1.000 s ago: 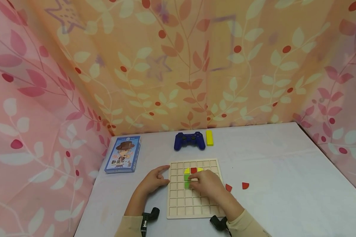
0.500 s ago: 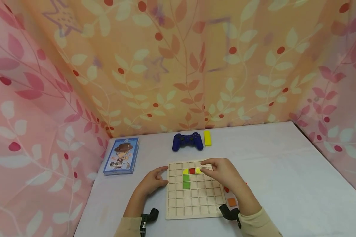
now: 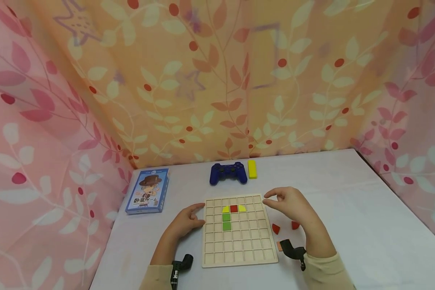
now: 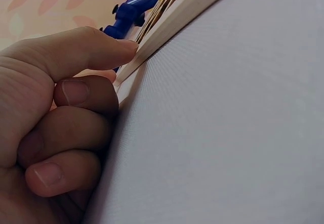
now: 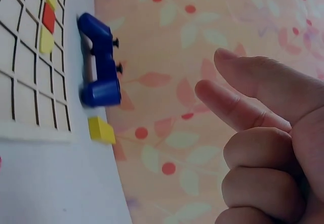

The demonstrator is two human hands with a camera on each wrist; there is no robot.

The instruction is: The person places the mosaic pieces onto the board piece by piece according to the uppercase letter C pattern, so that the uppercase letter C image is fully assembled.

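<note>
A wooden grid board (image 3: 239, 246) lies flat on the white table. In its upper cells sit a red square tile (image 3: 233, 208) between two yellow rounded tiles (image 3: 242, 208), with two green square tiles (image 3: 226, 221) below the left yellow one. My left hand (image 3: 184, 222) touches the board's left edge with thumb and index finger; its other fingers are curled, as the left wrist view shows. Off the board's upper right corner hovers my right hand (image 3: 293, 204), holding nothing. In the right wrist view its thumb and index finger (image 5: 238, 107) are extended and apart.
Two red quarter-round tiles (image 3: 276, 228) lie right of the board. An orange tile (image 3: 279, 246) there is partly hidden by the right wrist camera (image 3: 291, 249). Behind stand a blue game controller (image 3: 228, 173), a yellow block (image 3: 252, 169) and a blue box (image 3: 147, 191). Patterned curtains surround the table.
My right hand has moved from the green tiles rightward across the board and past its right edge. The lower green tile shows fully now. My left hand has stayed at the board's left edge.
</note>
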